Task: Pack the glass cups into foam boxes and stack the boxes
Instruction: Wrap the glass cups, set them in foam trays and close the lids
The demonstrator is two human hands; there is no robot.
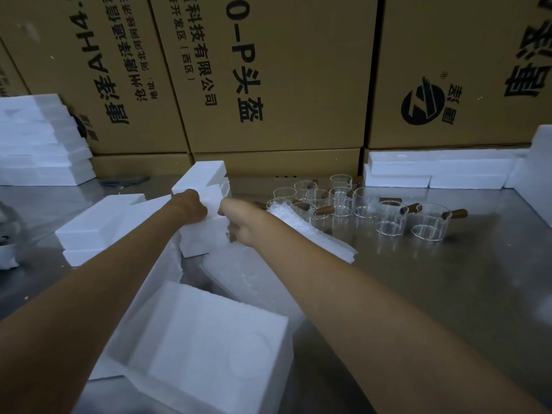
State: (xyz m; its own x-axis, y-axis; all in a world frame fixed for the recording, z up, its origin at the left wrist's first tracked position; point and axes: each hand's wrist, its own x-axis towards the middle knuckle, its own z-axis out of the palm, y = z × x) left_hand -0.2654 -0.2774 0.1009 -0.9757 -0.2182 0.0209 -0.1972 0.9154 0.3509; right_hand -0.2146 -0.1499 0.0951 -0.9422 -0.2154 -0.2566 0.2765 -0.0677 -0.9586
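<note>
Both hands on foam box (206, 234) at bench (448, 294) centre: left hand (194, 204) grips left edge, right hand (239, 225) pinches right side. Glass cups (367, 207) stand right of right hand, nearer to it.

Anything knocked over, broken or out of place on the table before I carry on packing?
Nothing looks broken or spilled. The glass cups all stand upright in a loose cluster. Both the left hand and right hand are on a foam box, beside loose bubble wrap.
</note>
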